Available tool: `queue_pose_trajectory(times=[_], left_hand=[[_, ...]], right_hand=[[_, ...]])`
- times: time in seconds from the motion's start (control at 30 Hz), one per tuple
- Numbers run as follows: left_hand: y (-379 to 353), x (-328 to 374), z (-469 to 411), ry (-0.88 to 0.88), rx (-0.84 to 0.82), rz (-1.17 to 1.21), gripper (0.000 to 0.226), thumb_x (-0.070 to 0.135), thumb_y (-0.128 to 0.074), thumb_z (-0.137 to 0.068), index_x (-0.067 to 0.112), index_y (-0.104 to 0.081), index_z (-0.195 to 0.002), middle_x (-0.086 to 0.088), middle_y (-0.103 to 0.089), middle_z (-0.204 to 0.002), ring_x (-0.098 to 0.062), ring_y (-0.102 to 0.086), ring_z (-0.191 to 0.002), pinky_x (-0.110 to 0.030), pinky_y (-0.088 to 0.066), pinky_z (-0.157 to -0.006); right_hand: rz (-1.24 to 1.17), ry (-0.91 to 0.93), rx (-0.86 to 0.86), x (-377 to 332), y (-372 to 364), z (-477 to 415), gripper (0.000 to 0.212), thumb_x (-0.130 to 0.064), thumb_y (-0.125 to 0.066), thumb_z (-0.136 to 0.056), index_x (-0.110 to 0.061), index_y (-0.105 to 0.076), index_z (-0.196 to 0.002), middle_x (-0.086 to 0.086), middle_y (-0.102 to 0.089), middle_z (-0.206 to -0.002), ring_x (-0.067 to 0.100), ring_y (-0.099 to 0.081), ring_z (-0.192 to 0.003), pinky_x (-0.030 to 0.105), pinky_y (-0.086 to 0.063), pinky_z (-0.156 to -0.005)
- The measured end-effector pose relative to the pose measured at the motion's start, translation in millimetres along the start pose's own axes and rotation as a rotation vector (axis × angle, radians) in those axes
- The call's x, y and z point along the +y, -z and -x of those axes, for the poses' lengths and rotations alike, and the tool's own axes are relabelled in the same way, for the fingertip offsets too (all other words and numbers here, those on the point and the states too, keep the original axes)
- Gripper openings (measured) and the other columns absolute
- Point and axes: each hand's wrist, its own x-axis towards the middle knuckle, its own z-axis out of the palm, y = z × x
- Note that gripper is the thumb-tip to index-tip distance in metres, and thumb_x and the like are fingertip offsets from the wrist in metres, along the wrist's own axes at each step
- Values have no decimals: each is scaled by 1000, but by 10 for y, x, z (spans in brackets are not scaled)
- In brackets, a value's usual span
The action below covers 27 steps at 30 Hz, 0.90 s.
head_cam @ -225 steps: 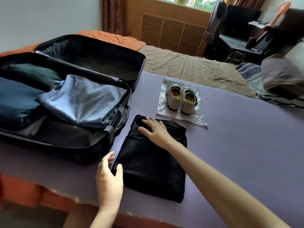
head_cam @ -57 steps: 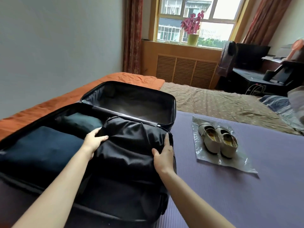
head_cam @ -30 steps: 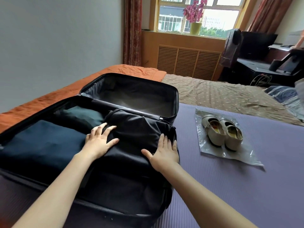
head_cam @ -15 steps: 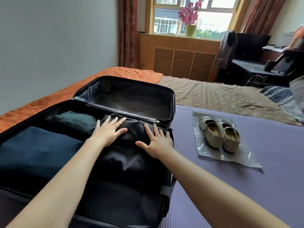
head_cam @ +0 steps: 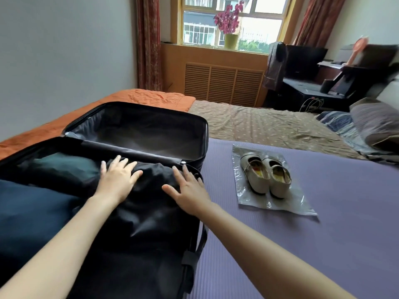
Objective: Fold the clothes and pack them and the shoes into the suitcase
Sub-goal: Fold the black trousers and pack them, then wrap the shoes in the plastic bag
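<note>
An open suitcase [head_cam: 151,130] lies on a purple mat [head_cam: 302,234], with folded dark blue clothes [head_cam: 32,212] packed at its left. A person's left hand [head_cam: 116,180] and right hand [head_cam: 190,190] press flat, fingers spread, on a black garment [head_cam: 151,223] in the case's right side. Farther right, cream shoes [head_cam: 265,175] sit on a clear plastic bag [head_cam: 280,205], apart from the case.

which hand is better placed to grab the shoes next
Right. The right hand lies flat on the black folded garment at the right edge of the open black suitcase, nearest the pair of cream strapped shoes on the clear plastic bag. The left hand rests farther from them.
</note>
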Motion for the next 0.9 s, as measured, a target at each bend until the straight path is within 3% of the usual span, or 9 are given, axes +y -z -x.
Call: queue_pose_trajectory(times=[0.07,0.13,0.23,0.33,0.43,0.47,0.57,0.73,0.9], left_hand=[[91,313,61,-99,169,250,40,27,-51,-95,15,-52,-133,-10,-49,-140,-25,-32,-138,-43,-19,-113],[175,731,134,-150,209,549,30,17,-56,-92,14,-62,-121,-9,-62,-124,-25,-50,-124,-37,-35,-105],[221,1453,190,-99,54,885,25,11,-52,-93,13,-64,-114,-1,-67,-108,-15,-60,-104,-26,-44,-91],[58,2125,135,-4,-152,1102,23,10,-53,-92,10,-64,-111,-6,-66,-104,-17,-61,-92,-34,-49,-85],[-202,2660,86,133,-288,1153,32,15,-57,-90,9,-58,-121,-11,-60,-108,-15,-56,-78,-38,-53,-79],[-283,2800,70,170,-313,1156,34,16,-58,-90,8,-56,-124,-12,-60,-113,-14,-55,-76,-38,-53,-79],[-529,3122,-17,251,-365,1171,46,18,-61,-89,5,-49,-131,-14,-54,-127,-20,-53,-92,-39,-55,-79],[-935,3515,-277,301,-317,1102,72,36,-66,-85,9,-31,-142,-16,-47,-135,-32,-53,-112,-44,-56,-78],[-1197,3716,-586,349,-259,994,60,43,-64,-84,5,-48,-127,-17,-54,-124,-36,-55,-108,-48,-54,-82]], right_hand=[[-122,-67,150,205,183,101,62,-52,-36,-98,-26,-20,-152,4,-6,-160,20,-1,-147,39,2,-117],[-301,-266,310,555,412,207,54,-44,-39,-99,-22,-32,-147,7,-22,-157,24,-9,-145,40,-6,-117],[-538,-533,467,1301,731,413,47,-35,-42,-98,-14,-42,-140,12,-44,-143,32,-32,-134,36,-25,-108],[-549,-696,530,1952,964,677,40,-34,-45,-97,-10,-54,-128,12,-58,-125,32,-50,-116,36,-36,-96],[-704,-793,519,2395,1049,844,24,-29,-51,-92,-8,-61,-88,11,-56,-86,26,-51,-76,34,-39,-71],[-743,-820,507,2526,1062,857,25,-27,-52,-91,-5,-60,-85,12,-53,-82,25,-49,-71,34,-39,-66],[-866,-855,470,2811,1110,800,31,-29,-53,-94,-4,-58,-110,15,-55,-92,30,-58,-75,34,-48,-57],[-950,-877,394,3097,1250,500,32,-38,-58,-91,-12,-48,-107,10,-54,-86,34,-65,-69,32,-50,-50],[-950,-886,282,3298,1186,164,44,-37,-64,-87,-10,-51,-119,17,-57,-115,32,-67,-64,28,-49,-44]])
